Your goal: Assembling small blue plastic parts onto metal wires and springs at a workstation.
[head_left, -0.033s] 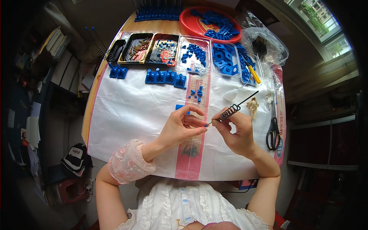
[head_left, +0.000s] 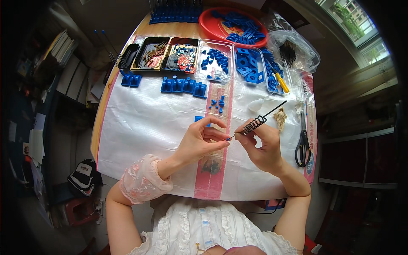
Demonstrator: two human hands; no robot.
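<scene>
Over the middle of the table, my left hand [head_left: 193, 144] has its thumb and fingers closed near a tiny blue plastic piece [head_left: 228, 139]. That piece sits at the tip of a thin black rod with a coiled spring [head_left: 254, 124] around it. Pinched in my right hand [head_left: 267, 148], the rod slants up and away to the right. A blue plastic block [head_left: 199, 120] lies just beyond my left fingers, partly hidden by them. Farther off, several small blue pieces [head_left: 221, 103] lie loose on the white sheet [head_left: 140, 123].
Along the back stand a black tray of brass-coloured pins [head_left: 135, 63], a tray of small hardware [head_left: 166, 66], clear boxes of blue parts [head_left: 233, 68] and a red basin [head_left: 206, 29]. Blue assemblies [head_left: 182, 85] form a row. Black scissors [head_left: 302, 148] and a yellow-handled tool [head_left: 282, 83] lie right.
</scene>
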